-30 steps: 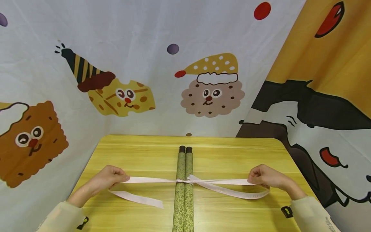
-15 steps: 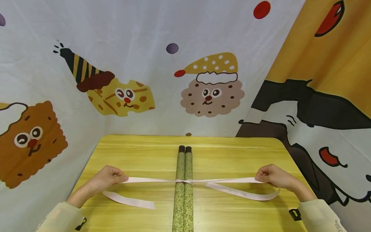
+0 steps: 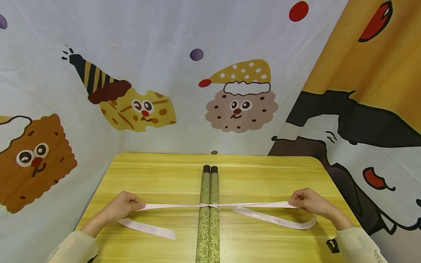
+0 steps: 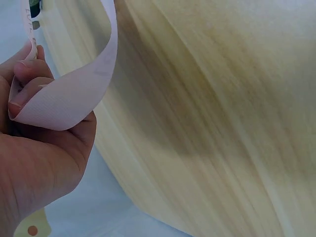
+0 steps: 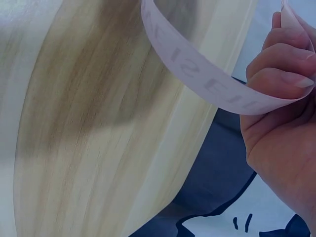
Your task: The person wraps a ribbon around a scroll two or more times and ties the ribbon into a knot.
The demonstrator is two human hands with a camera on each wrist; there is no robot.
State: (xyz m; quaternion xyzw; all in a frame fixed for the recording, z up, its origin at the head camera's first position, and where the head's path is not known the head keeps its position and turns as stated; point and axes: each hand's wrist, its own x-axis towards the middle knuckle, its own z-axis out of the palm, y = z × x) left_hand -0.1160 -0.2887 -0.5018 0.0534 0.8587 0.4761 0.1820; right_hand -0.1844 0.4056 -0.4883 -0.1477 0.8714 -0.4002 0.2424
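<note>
Head view: the person's right hand [image 3: 309,201] sits farther out to the right than a second ago; the left hand [image 3: 122,203] has barely shifted, only a touch lower. Both pinch the pale pink ribbon [image 3: 158,206] firmly, fingers curled, no slack that I can see between the hands. Ribbon runs nearly level across two green patterned rolls [image 3: 204,226] lying side by side on the table [image 3: 158,175], a small knot [image 3: 209,205] on top. Right tail [image 3: 269,219], its end at the rolls a second ago, has come clear and curves back below the right hand, lettering showing; left tail [image 3: 148,228] trails under the left hand. My reading: the outward pull has snugged the knot against the rolls. Wrist views agree on both grips. Can't tell whether the ribbon passes underneath.
</note>
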